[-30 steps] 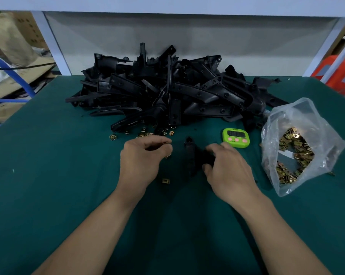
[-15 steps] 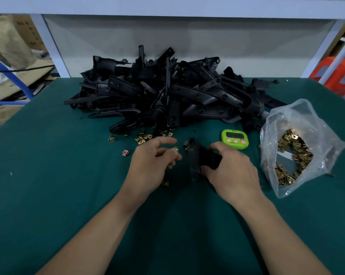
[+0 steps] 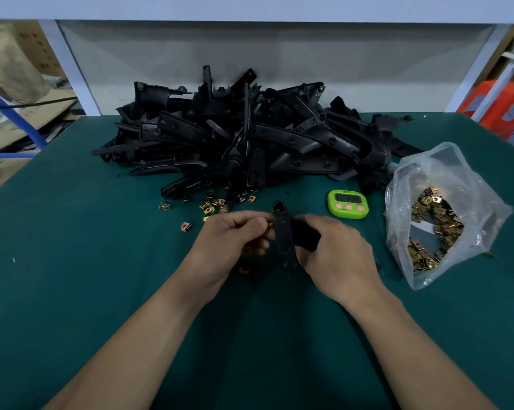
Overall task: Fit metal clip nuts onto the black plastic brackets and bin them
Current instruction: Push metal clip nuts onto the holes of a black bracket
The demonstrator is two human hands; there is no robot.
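Head view: two hands fit a clip nut to a black bracket over a green bench.

The right hand (image 3: 338, 255) grips a black bracket (image 3: 285, 241) at mid-bench, its fingers (image 3: 312, 223) curled round the bracket's right side, the part standing roughly on a 12-to-6 line. At the bracket's 9 o'clock edge the left hand (image 3: 229, 244) pinches a brass-coloured clip nut (image 3: 270, 224) between thumb and curled fingers (only a sliver of the nut shows), right against the plastic. At 12 o'clock of the hands lies the pile of brackets (image 3: 250, 143); loose clip nuts (image 3: 211, 204) are scattered at 11 o'clock, and one more nut (image 3: 244, 270) lies on the bench (image 3: 72, 261) beneath the left hand. A green timer (image 3: 348, 203) sits at 1 o'clock, and a clear bag of clip nuts (image 3: 439, 214) at 3 o'clock.
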